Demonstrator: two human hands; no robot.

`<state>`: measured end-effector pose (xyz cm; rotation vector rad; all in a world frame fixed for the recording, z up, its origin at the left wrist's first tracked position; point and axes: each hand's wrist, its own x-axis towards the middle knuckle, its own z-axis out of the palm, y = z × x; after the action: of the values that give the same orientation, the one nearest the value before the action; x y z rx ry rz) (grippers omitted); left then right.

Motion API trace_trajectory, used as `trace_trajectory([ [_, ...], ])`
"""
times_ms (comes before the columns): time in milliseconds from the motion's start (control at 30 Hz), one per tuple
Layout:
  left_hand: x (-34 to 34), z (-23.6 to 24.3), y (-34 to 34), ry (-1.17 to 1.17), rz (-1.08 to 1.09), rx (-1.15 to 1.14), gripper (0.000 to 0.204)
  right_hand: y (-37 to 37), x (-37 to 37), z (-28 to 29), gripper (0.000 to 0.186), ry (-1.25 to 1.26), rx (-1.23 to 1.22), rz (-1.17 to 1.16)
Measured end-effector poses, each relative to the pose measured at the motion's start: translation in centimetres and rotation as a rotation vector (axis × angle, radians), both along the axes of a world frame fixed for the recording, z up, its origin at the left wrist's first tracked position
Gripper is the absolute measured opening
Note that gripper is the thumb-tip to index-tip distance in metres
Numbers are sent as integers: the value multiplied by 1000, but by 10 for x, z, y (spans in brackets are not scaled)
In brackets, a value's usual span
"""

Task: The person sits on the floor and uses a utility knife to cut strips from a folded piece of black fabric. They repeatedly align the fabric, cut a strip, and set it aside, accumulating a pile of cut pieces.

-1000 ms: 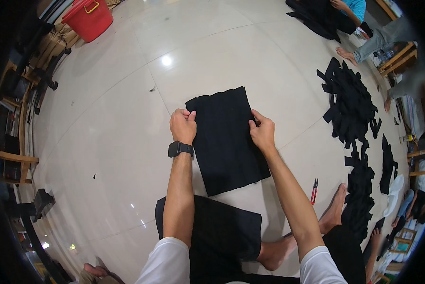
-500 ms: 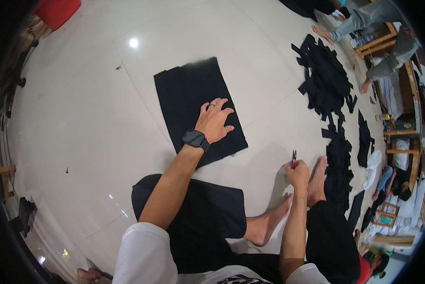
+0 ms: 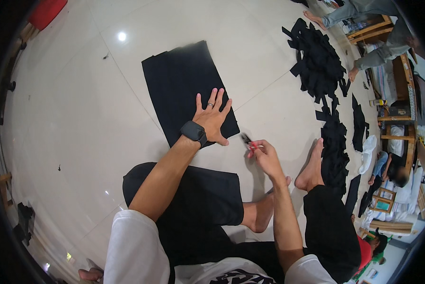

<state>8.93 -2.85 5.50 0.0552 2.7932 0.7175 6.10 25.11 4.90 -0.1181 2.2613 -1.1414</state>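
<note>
A black rectangular piece of fabric lies on the pale tiled floor in front of me. My left hand, with a ring and a dark watch at the wrist, rests spread and palm-down on its lower right part. My right hand grips small red-handled thread snips, their dark blades pointing at the fabric's lower right corner, just short of it.
Piles of black strips run down the right, beside a white cloth. My bare foot is near them. Other people's legs and wooden furniture line the right edge; a red tub sits at upper left.
My left hand has left the fabric's left edge and spread out on it. My right hand let go of the fabric, picked up the snips and brought them toward it. The view has shifted.
</note>
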Motion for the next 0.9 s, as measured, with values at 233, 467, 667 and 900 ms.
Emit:
trace_trajectory([
  [233, -1, 7, -3, -46, -105, -56, 149, -38, 28, 14, 42, -169, -38, -217],
  [467, -18, 3, -19, 211, 154, 388, 89, -39, 25, 17, 44, -95, -114, -253],
  [667, -17, 8, -23, 94, 65, 296, 82, -44, 34, 14, 35, -244, -88, -157],
  [900, -7, 0, -11, -44, -40, 19, 122, -58, 46, 29, 30, -678, -349, -476],
])
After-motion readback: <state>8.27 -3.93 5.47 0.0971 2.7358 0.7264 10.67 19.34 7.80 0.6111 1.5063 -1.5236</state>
